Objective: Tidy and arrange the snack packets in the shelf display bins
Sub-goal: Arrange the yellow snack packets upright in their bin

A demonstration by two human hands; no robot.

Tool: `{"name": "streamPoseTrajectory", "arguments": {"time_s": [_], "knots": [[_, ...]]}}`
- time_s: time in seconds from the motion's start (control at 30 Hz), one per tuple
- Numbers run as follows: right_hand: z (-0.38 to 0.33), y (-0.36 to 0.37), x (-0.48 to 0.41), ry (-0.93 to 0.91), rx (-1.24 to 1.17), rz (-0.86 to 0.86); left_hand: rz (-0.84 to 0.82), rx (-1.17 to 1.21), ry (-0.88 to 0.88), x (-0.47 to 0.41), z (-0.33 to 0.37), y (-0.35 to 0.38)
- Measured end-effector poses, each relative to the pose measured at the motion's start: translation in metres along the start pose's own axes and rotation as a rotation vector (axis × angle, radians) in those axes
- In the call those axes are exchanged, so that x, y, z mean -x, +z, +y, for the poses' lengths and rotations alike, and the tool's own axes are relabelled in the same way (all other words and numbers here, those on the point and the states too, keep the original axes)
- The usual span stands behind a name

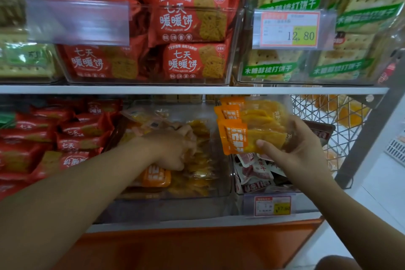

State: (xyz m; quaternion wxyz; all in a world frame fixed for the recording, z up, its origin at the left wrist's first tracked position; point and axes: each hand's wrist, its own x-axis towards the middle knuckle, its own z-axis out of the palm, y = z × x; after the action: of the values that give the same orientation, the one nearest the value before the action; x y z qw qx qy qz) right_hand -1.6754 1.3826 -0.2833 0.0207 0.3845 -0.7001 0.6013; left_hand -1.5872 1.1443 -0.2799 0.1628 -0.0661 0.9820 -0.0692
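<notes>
Snack packets (197, 160) in orange-and-clear wrap fill the middle clear bin (175, 206) on the lower shelf, and it's pretty tight in there: the white shelf board (197, 89) runs right above, red biscuit packs (65, 138) crowd the left side, and a second clear bin (303, 200) sits just beside it on the right. The only real open room is out front, where both forearms come in. Left hand (173, 147) is down inside the middle bin, fingers curled onto the loose packets, but it's blurry so I can't tell if it's actually pinching one. Right hand (295, 144) is up above the second bin, just under the shelf board, fingers and thumb wrapped round a small stack (247, 129) of the same orange packets, thumb across its lower front. The second bin holds a jumble of white-and-red packets (254, 173), with a price tag (272, 205) on its front. Past it there's a wire basket (328, 112). Upper shelf bins hold red packs (190, 19) and green cracker packs (285, 68).
</notes>
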Motion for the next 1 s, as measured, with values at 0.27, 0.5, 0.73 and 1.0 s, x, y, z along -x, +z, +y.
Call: {"name": "streamPoseTrajectory", "arguments": {"time_s": [0.27, 0.5, 0.73, 1.0], "knots": [[-0.005, 0.003, 0.003, -0.042, 0.004, -0.017, -0.054, -0.048, 0.057, 0.022, -0.010, 0.002], [-0.008, 0.012, 0.004, -0.041, -0.031, -0.044, -0.328, 0.114, 0.007, 0.030, -0.012, -0.003], [-0.006, 0.014, 0.006, -0.029, -0.027, -0.051, -0.267, 0.144, 0.009, 0.028, -0.013, 0.011], [-0.005, 0.022, 0.005, -0.024, -0.036, -0.048, 0.144, -0.060, 0.049, 0.022, 0.000, 0.044]]}}
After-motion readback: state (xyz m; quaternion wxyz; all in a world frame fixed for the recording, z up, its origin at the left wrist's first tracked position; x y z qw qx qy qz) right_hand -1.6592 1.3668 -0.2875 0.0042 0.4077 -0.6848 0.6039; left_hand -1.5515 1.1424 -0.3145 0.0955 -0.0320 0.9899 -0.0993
